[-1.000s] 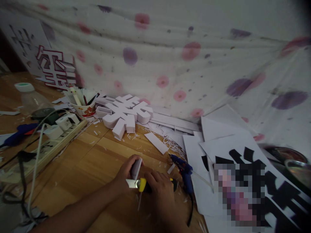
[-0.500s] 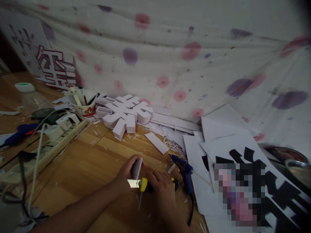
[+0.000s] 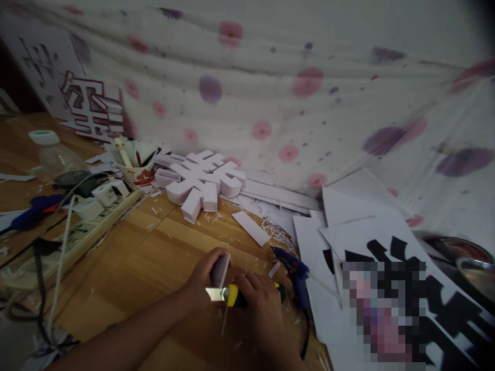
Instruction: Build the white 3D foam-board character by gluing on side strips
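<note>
My left hand [image 3: 203, 278] is closed around a small white foam strip [image 3: 219, 270], holding it on edge on the wooden table [image 3: 147, 252]. My right hand [image 3: 261, 309] grips a yellow and black utility knife [image 3: 232, 296]. Its bare blade [image 3: 214, 294] points left and lies against the base of the strip. Thin white shavings lie on the wood around both hands.
A blue glue gun [image 3: 296, 273] lies just right of my hands, its cord trailing toward me. Printed white sheets [image 3: 371, 242] are stacked at the right. A white foam character [image 3: 201, 180], a cup of tools [image 3: 135, 167], a power strip [image 3: 88, 216] and a bottle [image 3: 54, 154] stand behind and left.
Both hands stay in place with the blade at the strip. The view has shifted slightly.
</note>
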Demonstrator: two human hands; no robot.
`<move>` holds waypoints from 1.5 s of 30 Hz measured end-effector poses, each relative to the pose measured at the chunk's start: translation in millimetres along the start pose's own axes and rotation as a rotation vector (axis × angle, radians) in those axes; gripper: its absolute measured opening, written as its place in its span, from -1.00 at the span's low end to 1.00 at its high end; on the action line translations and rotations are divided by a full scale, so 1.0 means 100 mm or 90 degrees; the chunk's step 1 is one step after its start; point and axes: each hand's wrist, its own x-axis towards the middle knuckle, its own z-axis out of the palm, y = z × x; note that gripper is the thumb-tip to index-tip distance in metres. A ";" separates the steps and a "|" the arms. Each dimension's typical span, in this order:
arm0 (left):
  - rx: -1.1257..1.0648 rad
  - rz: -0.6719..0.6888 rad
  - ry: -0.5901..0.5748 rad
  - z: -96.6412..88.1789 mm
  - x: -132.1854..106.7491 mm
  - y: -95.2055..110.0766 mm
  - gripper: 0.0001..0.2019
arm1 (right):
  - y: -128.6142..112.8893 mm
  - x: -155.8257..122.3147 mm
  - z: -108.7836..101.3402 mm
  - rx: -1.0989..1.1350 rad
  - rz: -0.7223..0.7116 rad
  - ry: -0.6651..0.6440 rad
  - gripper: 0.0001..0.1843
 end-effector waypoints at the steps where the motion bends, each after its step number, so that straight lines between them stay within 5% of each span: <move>1: -0.006 0.009 -0.004 0.00 0.00 0.01 -0.51 | 0.00 0.00 0.00 0.001 0.001 0.003 -0.90; 45: 0.064 0.079 -0.034 0.00 -0.01 0.14 -0.65 | 0.03 0.03 -0.05 0.029 -0.015 0.003 -0.93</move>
